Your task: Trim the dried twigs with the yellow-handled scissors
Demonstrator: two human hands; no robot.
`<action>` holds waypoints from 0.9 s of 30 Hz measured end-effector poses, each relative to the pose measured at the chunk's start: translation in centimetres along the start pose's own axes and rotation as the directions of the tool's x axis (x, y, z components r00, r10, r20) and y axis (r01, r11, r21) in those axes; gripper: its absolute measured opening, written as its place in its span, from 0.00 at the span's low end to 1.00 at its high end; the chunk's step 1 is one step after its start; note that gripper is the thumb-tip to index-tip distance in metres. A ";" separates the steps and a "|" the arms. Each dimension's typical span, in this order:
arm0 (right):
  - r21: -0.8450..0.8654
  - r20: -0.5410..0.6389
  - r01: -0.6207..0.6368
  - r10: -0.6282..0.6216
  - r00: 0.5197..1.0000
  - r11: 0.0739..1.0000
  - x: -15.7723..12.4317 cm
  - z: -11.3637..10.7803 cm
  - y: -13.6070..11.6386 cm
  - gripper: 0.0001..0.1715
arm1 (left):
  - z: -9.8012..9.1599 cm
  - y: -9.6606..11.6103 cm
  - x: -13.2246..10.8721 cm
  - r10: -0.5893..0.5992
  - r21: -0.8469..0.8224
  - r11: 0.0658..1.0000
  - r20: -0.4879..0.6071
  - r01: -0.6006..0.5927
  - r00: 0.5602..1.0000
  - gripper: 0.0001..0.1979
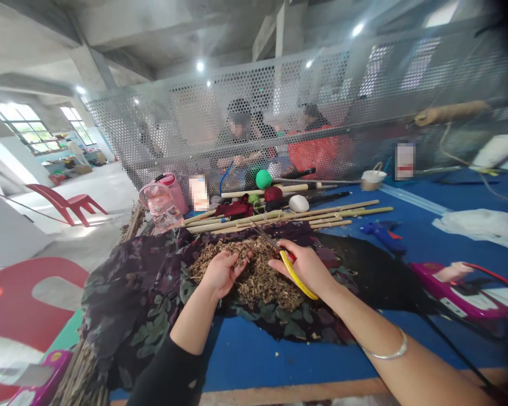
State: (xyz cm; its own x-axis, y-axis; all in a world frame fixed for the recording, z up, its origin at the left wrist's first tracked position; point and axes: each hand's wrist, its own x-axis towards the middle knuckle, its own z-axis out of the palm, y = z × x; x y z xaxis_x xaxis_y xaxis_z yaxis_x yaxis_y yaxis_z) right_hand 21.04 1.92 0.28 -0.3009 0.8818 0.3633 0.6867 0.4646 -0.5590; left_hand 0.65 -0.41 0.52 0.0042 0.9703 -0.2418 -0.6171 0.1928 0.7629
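Note:
A heap of dry, brown, shredded plant material (275, 287) lies on a dark floral cloth (152, 307) spread over the blue table. My left hand (225, 270) is at the heap's left side, palm turned up and fingers curled round a pinch of the dry bits. In my right hand (300, 262) is a pair of scissors (294, 273) with yellow and red handles. The blades point up and left above the heap's far edge, and whether they are apart I cannot tell.
Bamboo sticks (275, 217), yarn balls (273, 195) and a pink bottle (169, 192) lie or stand beyond the cloth. On the right are a blue glue gun (385, 235) and a magenta device (461, 293). Behind a perforated metal screen (186, 124), other people sit.

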 end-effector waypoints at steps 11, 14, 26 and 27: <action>-0.012 -0.014 -0.012 0.012 1.000 1.000 0.1 0.1 0.2 0.25 | -0.1 0.4 -0.1 -0.155 -0.104 0.981 0.093 0.165 0.983 0.12; -0.006 -0.006 -0.004 0.004 1.000 1.000 0.0 0.1 0.2 0.25 | -0.1 0.1 -0.1 -0.119 -0.051 0.991 0.047 0.121 0.992 0.11; -0.026 0.015 0.029 -0.029 0.999 0.999 0.0 -0.2 -0.3 0.24 | 0.0 -0.2 0.1 0.016 0.119 0.993 -0.083 -0.006 0.996 0.03; -0.027 0.019 0.028 -0.028 0.999 0.999 -0.1 -0.2 -0.3 0.24 | -0.1 -0.2 0.2 0.032 0.113 0.993 -0.098 -0.021 0.995 0.03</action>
State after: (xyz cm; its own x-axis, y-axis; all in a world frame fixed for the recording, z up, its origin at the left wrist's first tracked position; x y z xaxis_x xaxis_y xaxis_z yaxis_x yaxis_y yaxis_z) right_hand 21.01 1.73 0.58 -0.3323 0.8698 0.3646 0.6954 0.4871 -0.5283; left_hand 0.67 -0.30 0.28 -0.0929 0.9569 -0.2751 -0.5244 0.1878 0.8305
